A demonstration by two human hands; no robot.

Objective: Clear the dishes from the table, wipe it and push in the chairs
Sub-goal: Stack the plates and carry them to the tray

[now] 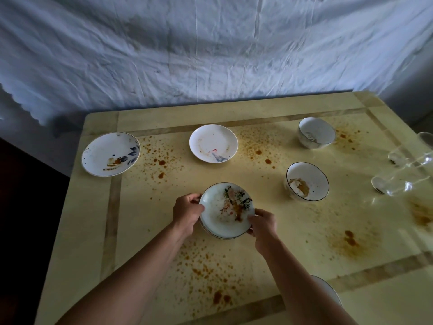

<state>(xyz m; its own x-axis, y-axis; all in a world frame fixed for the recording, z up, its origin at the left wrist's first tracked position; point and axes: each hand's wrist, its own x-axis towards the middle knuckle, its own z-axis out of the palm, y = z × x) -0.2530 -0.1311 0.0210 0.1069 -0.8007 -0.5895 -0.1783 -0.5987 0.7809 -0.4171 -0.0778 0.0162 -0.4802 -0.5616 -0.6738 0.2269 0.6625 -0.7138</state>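
Though mostly behind the right arm [302, 289], a bowl [331, 292].

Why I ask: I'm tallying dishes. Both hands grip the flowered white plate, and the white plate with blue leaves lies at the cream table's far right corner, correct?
No: the head view shows the white plate with blue leaves at the far left corner of the cream table, not right. The left hand and right hand do grip the flowered white plate.
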